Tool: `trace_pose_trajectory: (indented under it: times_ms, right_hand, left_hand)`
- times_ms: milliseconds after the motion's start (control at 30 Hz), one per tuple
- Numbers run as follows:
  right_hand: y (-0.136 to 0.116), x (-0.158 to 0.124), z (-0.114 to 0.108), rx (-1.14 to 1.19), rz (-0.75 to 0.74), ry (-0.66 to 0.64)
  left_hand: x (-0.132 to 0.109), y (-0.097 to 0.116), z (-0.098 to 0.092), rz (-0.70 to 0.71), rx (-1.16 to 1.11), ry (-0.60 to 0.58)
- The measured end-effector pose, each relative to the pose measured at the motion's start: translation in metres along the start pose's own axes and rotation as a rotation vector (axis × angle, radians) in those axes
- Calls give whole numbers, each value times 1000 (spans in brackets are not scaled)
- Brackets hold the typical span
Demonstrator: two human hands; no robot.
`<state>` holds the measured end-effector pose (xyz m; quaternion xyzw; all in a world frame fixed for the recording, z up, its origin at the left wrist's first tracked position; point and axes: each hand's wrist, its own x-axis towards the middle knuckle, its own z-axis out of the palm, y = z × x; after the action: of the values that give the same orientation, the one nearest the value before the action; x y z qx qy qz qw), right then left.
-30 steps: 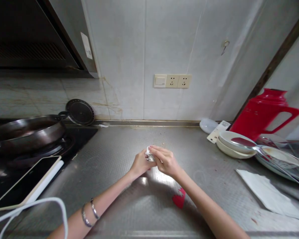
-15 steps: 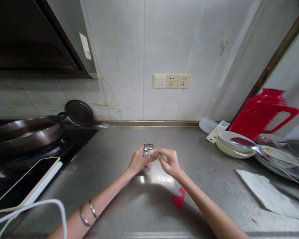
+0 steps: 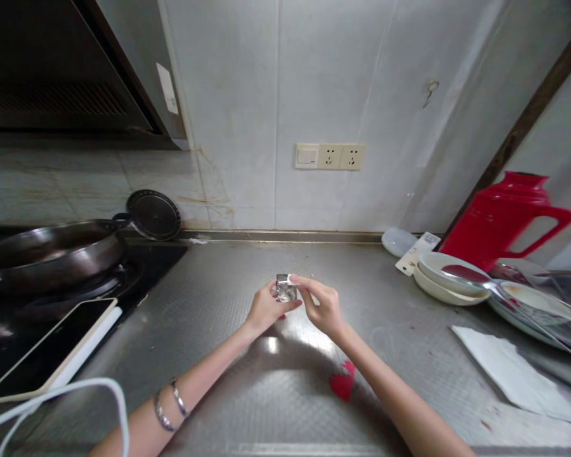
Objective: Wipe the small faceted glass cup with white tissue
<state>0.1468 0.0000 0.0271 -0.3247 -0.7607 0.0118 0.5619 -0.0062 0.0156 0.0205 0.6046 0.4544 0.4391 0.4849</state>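
Observation:
Over the middle of a steel counter (image 3: 247, 381), both hands meet around a small silver foil packet (image 3: 284, 289). My left hand (image 3: 266, 309) pinches the packet from below and the left, fingers closed on it. My right hand (image 3: 320, 303) grips the packet's upper right corner between thumb and forefinger. Two bracelets circle my left wrist (image 3: 169, 405). A small red scrap (image 3: 342, 381) lies on the counter under my right forearm.
A dark wok (image 3: 47, 251) sits on the stove at left, with a round lid (image 3: 153, 214) leaning on the wall. A phone (image 3: 47, 352) and white cable (image 3: 76, 393) lie front left. Plates (image 3: 445, 279), a red jug (image 3: 502, 219) and a paper towel (image 3: 509, 368) stand at right.
The foil packet has come into view between my fingers and been raised slightly. My right hand's fingers have shifted to pinch its top corner.

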Motion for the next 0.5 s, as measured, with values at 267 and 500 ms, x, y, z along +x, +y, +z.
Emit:
trace_pose_trajectory:
  times_ms: [267, 500]
  right_hand:
    - [4, 6, -11, -22, -198, -90]
    - [-2, 19, -29, 6, -31, -162]
  left_hand:
    - [3, -3, -2, -7, -42, -20]
    - [3, -3, -1, -11, 7, -19]
